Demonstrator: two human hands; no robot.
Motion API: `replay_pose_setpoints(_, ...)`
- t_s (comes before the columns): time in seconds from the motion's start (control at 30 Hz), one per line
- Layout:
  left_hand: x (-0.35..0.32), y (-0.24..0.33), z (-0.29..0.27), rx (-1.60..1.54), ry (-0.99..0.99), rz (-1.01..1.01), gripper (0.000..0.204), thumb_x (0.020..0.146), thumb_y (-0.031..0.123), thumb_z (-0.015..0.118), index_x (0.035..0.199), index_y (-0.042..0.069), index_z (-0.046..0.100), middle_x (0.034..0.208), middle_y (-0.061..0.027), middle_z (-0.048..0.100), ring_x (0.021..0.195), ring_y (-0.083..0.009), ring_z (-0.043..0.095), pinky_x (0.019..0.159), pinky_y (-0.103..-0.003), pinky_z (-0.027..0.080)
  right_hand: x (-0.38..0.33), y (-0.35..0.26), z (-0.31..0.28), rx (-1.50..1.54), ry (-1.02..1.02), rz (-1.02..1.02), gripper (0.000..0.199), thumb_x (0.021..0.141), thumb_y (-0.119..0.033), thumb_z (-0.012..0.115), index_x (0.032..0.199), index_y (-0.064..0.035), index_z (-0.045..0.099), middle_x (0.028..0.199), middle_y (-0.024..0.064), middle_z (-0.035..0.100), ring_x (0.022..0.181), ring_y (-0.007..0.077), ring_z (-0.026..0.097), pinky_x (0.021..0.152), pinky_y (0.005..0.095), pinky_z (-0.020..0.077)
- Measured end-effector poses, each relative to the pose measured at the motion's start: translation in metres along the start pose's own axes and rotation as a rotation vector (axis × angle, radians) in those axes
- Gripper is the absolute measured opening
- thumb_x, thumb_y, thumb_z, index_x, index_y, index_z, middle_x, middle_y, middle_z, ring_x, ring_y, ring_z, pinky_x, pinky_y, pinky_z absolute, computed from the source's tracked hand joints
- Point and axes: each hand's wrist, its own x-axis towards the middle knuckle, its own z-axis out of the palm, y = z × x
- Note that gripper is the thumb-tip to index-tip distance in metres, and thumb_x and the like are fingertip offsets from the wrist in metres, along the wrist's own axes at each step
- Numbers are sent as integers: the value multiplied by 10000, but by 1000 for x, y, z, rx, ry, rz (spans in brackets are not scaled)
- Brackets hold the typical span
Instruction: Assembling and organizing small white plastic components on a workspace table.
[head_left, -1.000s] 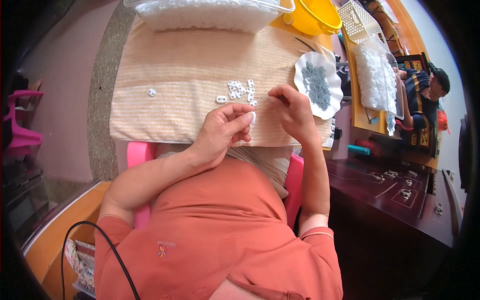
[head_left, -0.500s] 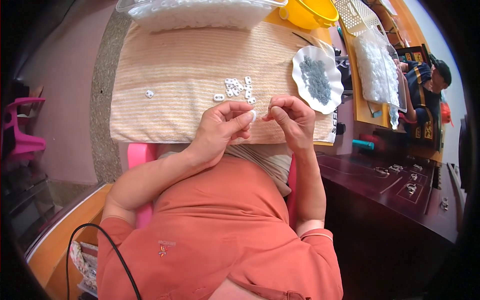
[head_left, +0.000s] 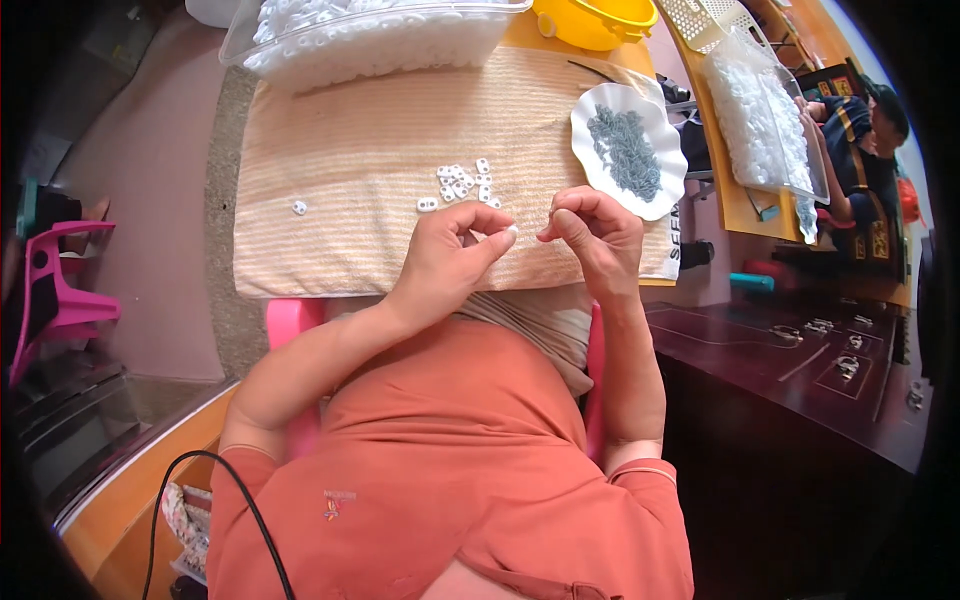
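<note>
My left hand pinches a small white plastic piece, mostly covered by thumb and forefinger. Facing it a short way to the right, my right hand has thumb and forefinger pressed together; whatever they hold is too small to make out. Just beyond my left hand, a cluster of white two-holed plastic pieces lies on the striped towel. One more white piece sits alone at the left. A scalloped white plate bears a heap of small grey-blue parts beyond my right hand.
A clear bin full of white pieces stands at the far edge, beside a yellow basin. On the right, another person sits by a second clear bin. A pink chair is at far left.
My hands have drawn slightly apart, and the white piece in my left fingers is now more covered. The whole view has shifted a little, bringing more of the far bin in.
</note>
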Motion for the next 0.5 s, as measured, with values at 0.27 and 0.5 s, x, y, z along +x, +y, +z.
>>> replay_pose_setpoints(0.27, 21, 6, 5, 190, 63, 94, 200, 849, 81, 662, 1025, -12, 661, 867, -44, 667, 655, -53, 545, 587, -231, 457, 0, 2, -8, -14, -6, -10, 141, 906, -45, 636, 994, 64, 613, 930, 95, 609, 776, 140, 617, 709, 300, 580)
replay_pose_setpoints(0.5, 10, 18, 6, -254, 85, -108, 243, 918, 104, 612, 1113, -41, 597, 976, -77, 636, 828, -100, 599, 745, -236, 498, -2, -4, -5, 13, 19, -24, 94, 896, -3, 632, 972, 51, 620, 908, 75, 616, 772, 118, 614, 703, 272, 566)
